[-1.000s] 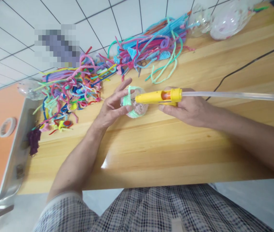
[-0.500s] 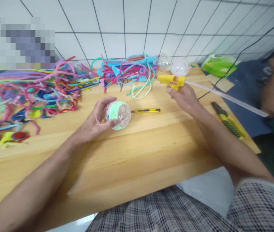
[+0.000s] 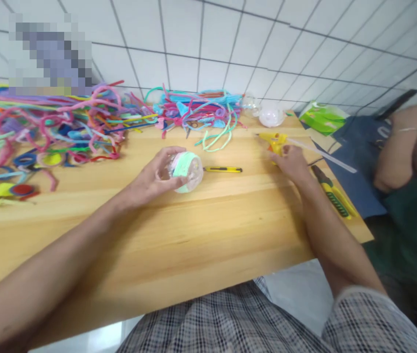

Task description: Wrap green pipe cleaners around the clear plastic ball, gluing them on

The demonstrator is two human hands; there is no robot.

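Observation:
My left hand (image 3: 160,174) is wrapped around a clear plastic ball (image 3: 195,174) that has a pale green band around its middle. It rests on or just above the wooden table (image 3: 179,235). To the right, my right hand (image 3: 292,162) grips a yellow hot glue gun (image 3: 276,140) by its handle, the nozzle pointing left. A long translucent glue stick (image 3: 335,158) sticks out of the gun's back. Between the two hands lies a yellow utility knife (image 3: 224,169), flat on the table.
Piles of colourful pipe cleaners (image 3: 64,117) cover the table's left and back. Two clear balls stand by the tiled wall, one a whitish ball (image 3: 270,114). Green-and-yellow pliers (image 3: 333,193) lie at the right edge, near a green packet (image 3: 322,117). Another person's arm (image 3: 395,157) is at far right.
My right hand has lowered the glue gun slightly, its nozzle shifting toward the table. My left hand still holds the ball, slightly turned. The camera view has tilted.

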